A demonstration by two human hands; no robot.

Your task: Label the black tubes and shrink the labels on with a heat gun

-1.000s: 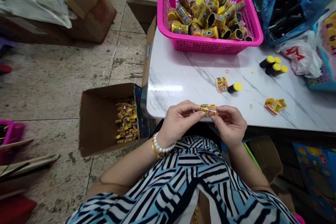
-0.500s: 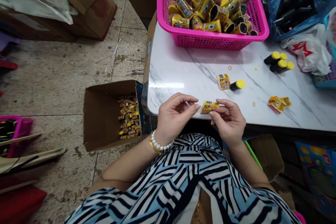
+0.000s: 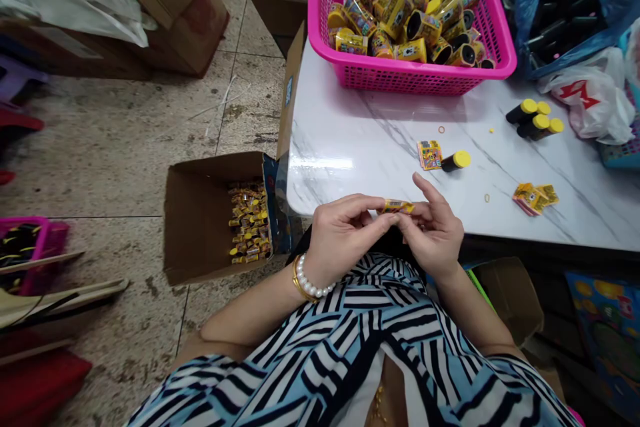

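Pinching a small yellow printed wrapper between both hands, long axis running left-right across the body, just off the tabletop edge. Left hand fingers closed on its left end; right hand fingers grip its right end, index raised.

Worktop: basket at rear, filled with wrapped tubes. Left hand and right hand at front edge, small wrapper held between them. Before the hands, flat label just beside capped tube. Further right, tube cluster at rear, label pile at front. Floor, left of worktop: open carton containing wrapped rolls. Plastic bag right of basket.
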